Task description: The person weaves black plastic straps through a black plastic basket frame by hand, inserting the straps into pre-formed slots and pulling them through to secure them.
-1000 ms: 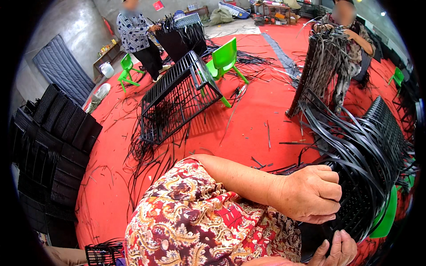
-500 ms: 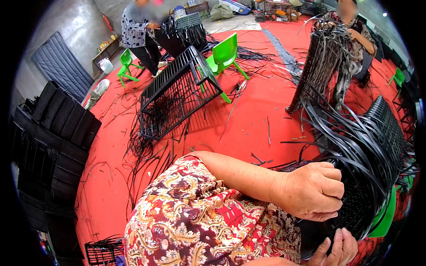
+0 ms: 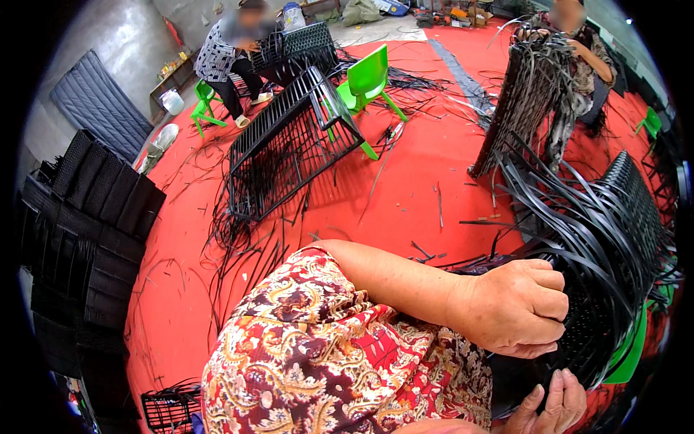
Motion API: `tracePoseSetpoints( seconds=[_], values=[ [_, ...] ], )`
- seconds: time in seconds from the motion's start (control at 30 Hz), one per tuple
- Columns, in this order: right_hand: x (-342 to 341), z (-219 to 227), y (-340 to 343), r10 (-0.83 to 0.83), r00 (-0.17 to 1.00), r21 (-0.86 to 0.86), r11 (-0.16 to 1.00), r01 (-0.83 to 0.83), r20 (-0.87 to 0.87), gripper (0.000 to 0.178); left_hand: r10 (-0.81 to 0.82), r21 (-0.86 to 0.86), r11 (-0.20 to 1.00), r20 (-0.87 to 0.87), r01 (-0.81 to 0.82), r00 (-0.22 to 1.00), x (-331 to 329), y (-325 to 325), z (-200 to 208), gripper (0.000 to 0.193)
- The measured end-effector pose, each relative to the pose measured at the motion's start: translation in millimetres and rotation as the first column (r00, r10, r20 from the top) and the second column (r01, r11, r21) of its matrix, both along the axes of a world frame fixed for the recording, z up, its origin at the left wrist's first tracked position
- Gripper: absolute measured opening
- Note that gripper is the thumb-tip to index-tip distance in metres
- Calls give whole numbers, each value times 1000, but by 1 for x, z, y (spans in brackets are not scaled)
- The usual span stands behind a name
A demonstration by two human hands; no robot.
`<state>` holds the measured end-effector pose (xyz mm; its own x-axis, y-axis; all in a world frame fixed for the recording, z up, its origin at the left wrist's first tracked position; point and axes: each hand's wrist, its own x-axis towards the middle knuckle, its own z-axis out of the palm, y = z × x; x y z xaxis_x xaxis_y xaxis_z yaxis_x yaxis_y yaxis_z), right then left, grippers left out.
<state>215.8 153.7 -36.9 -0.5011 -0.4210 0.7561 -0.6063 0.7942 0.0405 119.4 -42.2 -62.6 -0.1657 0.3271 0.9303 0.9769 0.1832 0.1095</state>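
Observation:
My left hand (image 3: 517, 307) is closed in a fist over a black woven wicker piece (image 3: 582, 325) at the lower right. What its fingers hold is hidden from above. Just below it, my right hand (image 3: 553, 405) rests against the piece's near side, fingers stretched up and thumb set apart from them. Long loose black plastic strips (image 3: 578, 217) fan out from the weave and curve over its far side. My left forearm (image 3: 394, 282) crosses in front of my body.
A black bare frame (image 3: 289, 152) lies tilted on the red carpet (image 3: 405, 210), beside a green chair (image 3: 367, 76). Two people work on wicker pieces, one far left, one far right. Stacked woven black panels (image 3: 94, 210) stand at left. Loose strips litter the floor.
My left fist has shifted slightly right and stays closed. The person at far left has bent lower and stepped wider. My right hand has barely moved.

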Motion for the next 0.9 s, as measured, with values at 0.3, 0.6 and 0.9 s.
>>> tracePoseSetpoints(
  seconds=[0.3,0.6,0.9],
  values=[
    [-3,-3,4,43,999,-4,999,-43,-3,18,6,9,1000,-3,-6,1000,-1,2,-2,18],
    [-4,-15,14,93,992,78,993,-87,-79,20,12,13,1000,-6,-12,1000,-1,2,0,17],
    [-3,-2,0,22,999,11,1000,-22,-22,16,16,-3,1000,-8,-16,1000,-2,2,0,17]
  ],
)
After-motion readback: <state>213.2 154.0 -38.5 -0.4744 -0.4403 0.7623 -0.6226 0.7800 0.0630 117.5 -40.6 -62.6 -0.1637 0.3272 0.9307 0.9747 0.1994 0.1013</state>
